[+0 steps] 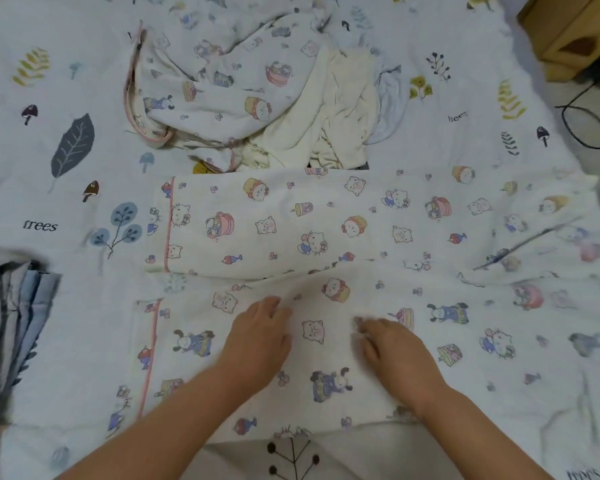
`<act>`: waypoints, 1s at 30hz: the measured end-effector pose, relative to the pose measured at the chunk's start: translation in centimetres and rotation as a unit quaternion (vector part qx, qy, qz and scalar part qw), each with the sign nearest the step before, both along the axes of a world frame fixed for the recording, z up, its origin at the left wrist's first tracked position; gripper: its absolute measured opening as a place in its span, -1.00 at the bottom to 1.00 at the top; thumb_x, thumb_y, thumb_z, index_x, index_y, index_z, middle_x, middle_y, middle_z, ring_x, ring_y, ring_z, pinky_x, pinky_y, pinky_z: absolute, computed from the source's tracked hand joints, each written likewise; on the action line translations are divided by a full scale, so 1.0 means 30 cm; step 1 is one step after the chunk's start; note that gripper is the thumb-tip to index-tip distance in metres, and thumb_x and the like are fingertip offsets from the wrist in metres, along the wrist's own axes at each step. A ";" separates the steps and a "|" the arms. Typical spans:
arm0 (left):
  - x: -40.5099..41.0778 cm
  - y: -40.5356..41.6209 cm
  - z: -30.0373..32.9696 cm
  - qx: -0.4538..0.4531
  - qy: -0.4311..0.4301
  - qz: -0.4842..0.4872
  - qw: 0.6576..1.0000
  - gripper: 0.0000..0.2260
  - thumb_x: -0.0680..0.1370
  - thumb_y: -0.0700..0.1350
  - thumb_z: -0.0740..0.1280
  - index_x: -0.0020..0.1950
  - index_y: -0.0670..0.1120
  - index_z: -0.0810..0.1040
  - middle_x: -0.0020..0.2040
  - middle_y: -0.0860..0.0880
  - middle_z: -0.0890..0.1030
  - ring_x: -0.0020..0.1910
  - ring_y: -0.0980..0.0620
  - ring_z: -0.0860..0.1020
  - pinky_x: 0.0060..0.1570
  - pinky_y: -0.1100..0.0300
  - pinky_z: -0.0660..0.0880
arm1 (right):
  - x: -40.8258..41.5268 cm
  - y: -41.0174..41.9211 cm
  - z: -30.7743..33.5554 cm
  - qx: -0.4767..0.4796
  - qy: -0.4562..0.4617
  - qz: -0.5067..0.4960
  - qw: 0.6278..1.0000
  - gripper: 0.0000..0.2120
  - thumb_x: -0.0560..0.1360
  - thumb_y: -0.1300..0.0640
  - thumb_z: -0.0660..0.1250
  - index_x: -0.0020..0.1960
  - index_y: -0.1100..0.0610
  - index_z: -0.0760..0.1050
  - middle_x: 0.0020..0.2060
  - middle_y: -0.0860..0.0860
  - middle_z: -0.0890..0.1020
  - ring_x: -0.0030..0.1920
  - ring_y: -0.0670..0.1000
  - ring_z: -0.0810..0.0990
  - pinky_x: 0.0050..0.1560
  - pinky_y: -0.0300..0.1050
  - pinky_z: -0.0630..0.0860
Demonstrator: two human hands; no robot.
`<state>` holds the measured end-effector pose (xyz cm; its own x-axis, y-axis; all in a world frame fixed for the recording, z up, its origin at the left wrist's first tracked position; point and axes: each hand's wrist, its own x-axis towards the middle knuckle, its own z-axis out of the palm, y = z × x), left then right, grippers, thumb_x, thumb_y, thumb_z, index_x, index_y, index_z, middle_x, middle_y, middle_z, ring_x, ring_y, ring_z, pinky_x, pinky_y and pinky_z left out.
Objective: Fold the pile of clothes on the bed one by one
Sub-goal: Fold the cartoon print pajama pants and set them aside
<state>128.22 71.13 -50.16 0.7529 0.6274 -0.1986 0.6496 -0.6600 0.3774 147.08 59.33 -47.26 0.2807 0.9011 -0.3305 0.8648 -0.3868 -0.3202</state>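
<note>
White pyjama trousers [326,237] with cartoon prints and pink-trimmed cuffs lie spread flat across the bed, both legs pointing left. My left hand [260,337] rests flat on the nearer leg, fingers straight. My right hand [392,348] presses on the same leg just to the right, fingers slightly bent on the cloth. Behind the trousers sits the pile of clothes [257,98]: a matching cartoon-print top crumpled over a cream garment [343,112] and a pale blue one.
A folded stack of blue and grey striped cloth [14,323] lies at the left edge. The bed sheet [49,150] is white with leaf and mushroom prints. A cardboard box [568,29] and a black cable [586,123] are on the floor, top right.
</note>
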 end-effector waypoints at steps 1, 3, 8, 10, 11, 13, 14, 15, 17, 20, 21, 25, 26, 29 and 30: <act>0.023 -0.007 0.018 -0.032 -0.018 0.001 0.999 -0.66 0.45 -0.02 0.12 0.00 -0.14 0.60 0.04 -0.13 0.60 -0.11 -0.11 0.61 -0.20 0.05 0.57 | 0.028 -0.021 0.014 -0.003 -0.006 -0.018 1.000 -0.74 0.60 0.10 0.08 0.15 0.11 0.49 0.04 0.02 0.57 0.04 0.02 0.48 -0.06 -0.16 0.34; 0.067 -0.030 0.040 -0.075 -0.050 0.003 0.996 -0.54 0.48 0.04 -0.01 0.05 -0.15 0.59 0.06 -0.09 0.57 -0.05 -0.11 0.57 -0.08 0.06 0.51 | 0.089 -0.074 0.028 -0.019 -0.015 -0.045 0.999 -0.76 0.59 0.14 0.10 0.15 0.10 0.49 0.04 0.01 0.56 0.04 0.01 0.46 -0.06 -0.17 0.34; 0.214 -0.123 0.073 -0.080 -0.057 -0.029 0.995 -0.61 0.58 0.02 0.03 0.23 -0.12 0.50 0.22 -0.03 0.48 0.15 -0.03 0.47 0.12 0.19 0.38 | 0.281 -0.244 0.036 -0.065 -0.082 -0.063 0.993 -0.87 0.49 0.22 0.27 -0.01 0.19 0.57 -0.07 0.10 0.59 -0.06 0.11 0.51 -0.15 -0.09 0.44; 0.277 -0.178 0.069 -0.098 -0.049 -0.038 0.993 -0.42 0.48 0.16 -0.13 0.25 -0.09 0.48 0.24 -0.01 0.46 0.18 -0.01 0.44 0.13 0.23 0.35 | 0.369 -0.318 0.028 -0.073 -0.113 -0.067 0.989 -0.77 0.21 0.34 0.52 -0.15 0.22 0.61 -0.18 0.17 0.63 -0.20 0.21 0.60 -0.34 -0.01 0.54; 0.310 -0.209 0.065 -0.102 -0.051 -0.041 0.993 -0.32 0.40 0.19 -0.21 0.23 -0.08 0.48 0.22 -0.01 0.47 0.16 -0.01 0.45 0.10 0.23 0.35 | 0.412 -0.352 0.026 -0.077 -0.127 -0.063 0.987 -0.64 0.06 0.38 0.56 -0.16 0.23 0.62 -0.20 0.20 0.63 -0.25 0.24 0.62 -0.41 0.00 0.56; 0.389 -0.276 0.044 -0.111 -0.058 -0.037 0.991 -0.34 0.37 0.17 -0.19 0.16 -0.10 0.54 0.13 -0.03 0.52 0.07 -0.05 0.50 0.01 0.22 0.41 | 0.500 -0.419 0.022 -0.093 -0.139 -0.065 0.984 -0.49 -0.07 0.38 0.59 -0.12 0.25 0.62 -0.16 0.24 0.63 -0.23 0.27 0.64 -0.41 0.03 0.57; 0.433 -0.313 0.038 -0.112 -0.059 -0.048 0.991 -0.42 0.41 0.12 -0.12 0.09 -0.12 0.57 0.06 -0.05 0.56 -0.02 -0.07 0.55 -0.07 0.21 0.45 | 0.548 -0.452 0.016 -0.092 -0.142 -0.064 0.984 -0.43 -0.09 0.33 0.62 -0.09 0.25 0.60 -0.12 0.25 0.63 -0.19 0.27 0.64 -0.38 0.04 0.57; 0.478 -0.348 0.036 -0.109 -0.061 -0.055 0.991 -0.52 0.43 0.06 -0.03 0.01 -0.11 0.60 -0.03 -0.04 0.59 -0.12 -0.06 0.59 -0.17 0.22 0.49 | 0.598 -0.485 0.007 -0.095 -0.138 -0.068 0.983 -0.37 -0.08 0.25 0.65 -0.03 0.23 0.58 -0.08 0.26 0.61 -0.15 0.27 0.64 -0.33 0.05 0.58; 0.569 -0.416 0.034 -0.105 -0.063 -0.066 0.990 -0.68 0.44 -0.01 0.08 -0.09 -0.06 0.61 -0.14 0.01 0.61 -0.27 0.03 0.60 -0.31 0.32 0.48 | 0.682 -0.527 0.005 -0.128 -0.124 -0.053 0.983 -0.22 -0.05 0.09 0.67 0.12 0.15 0.47 0.05 0.27 0.57 -0.02 0.29 0.61 -0.20 0.10 0.58; 0.698 -0.510 0.034 -0.085 -0.055 -0.092 0.991 -0.67 0.40 0.04 0.11 -0.04 -0.02 0.60 -0.09 0.03 0.62 -0.21 0.08 0.62 -0.26 0.35 0.50 | 0.773 -0.557 0.006 -0.139 -0.122 -0.021 0.982 -0.13 0.22 -0.03 0.53 0.44 0.07 0.25 0.43 0.24 0.26 0.42 0.25 0.27 0.32 0.15 0.31; 0.738 -0.536 0.032 -0.072 -0.041 -0.102 0.991 -0.63 0.38 0.09 0.10 -0.01 -0.01 0.59 -0.04 0.03 0.63 -0.15 0.08 0.63 -0.22 0.33 0.53 | 0.794 -0.569 0.002 -0.141 -0.124 -0.009 0.982 -0.12 0.26 -0.05 0.50 0.48 0.05 0.20 0.48 0.20 0.16 0.48 0.22 0.16 0.40 0.14 0.19; 0.851 -0.618 -0.002 -0.028 0.040 -0.142 0.989 -0.45 0.27 0.28 0.14 0.13 0.00 0.47 0.13 -0.04 0.61 0.08 -0.01 0.61 -0.07 0.17 0.57 | 0.878 -0.611 -0.044 -0.158 -0.132 0.037 0.978 -0.03 -0.19 -0.02 0.65 0.21 0.14 0.53 0.22 0.25 0.53 0.20 0.25 0.55 0.07 0.21 0.50; 0.867 -0.628 -0.013 -0.019 0.055 -0.147 0.987 -0.39 0.21 0.29 0.23 0.14 -0.01 0.49 0.14 -0.05 0.61 0.10 -0.03 0.61 -0.06 0.14 0.57 | 0.895 -0.613 -0.059 -0.159 -0.127 0.038 0.978 -0.09 -0.17 0.03 0.65 0.17 0.14 0.52 0.20 0.26 0.54 0.19 0.26 0.54 0.07 0.23 0.50; 0.886 -0.622 -0.052 -0.008 0.044 -0.141 0.989 -0.27 -0.01 0.11 0.53 0.12 -0.05 0.51 0.13 -0.09 0.61 0.08 -0.07 0.61 -0.08 0.10 0.58 | 0.929 -0.609 -0.081 -0.077 -0.160 0.051 0.983 -0.37 -0.03 0.21 0.60 0.03 0.16 0.53 0.16 0.24 0.54 0.22 0.25 0.47 0.15 0.22 0.44; 0.887 -0.612 -0.055 -0.008 0.028 -0.136 0.990 -0.31 -0.01 0.02 0.57 0.09 -0.06 0.53 0.11 -0.09 0.62 0.05 -0.07 0.62 -0.10 0.12 0.59 | 0.945 -0.605 -0.085 -0.046 -0.172 0.049 0.983 -0.44 -0.01 0.25 0.58 -0.03 0.16 0.56 0.12 0.23 0.56 0.19 0.24 0.48 0.18 0.20 0.39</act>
<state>154.83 52.76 -51.82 0.8815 0.3984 -0.2534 0.4681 -0.8078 0.3582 175.42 41.17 -49.81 0.3040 0.9002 -0.3117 0.9501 -0.3105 0.0300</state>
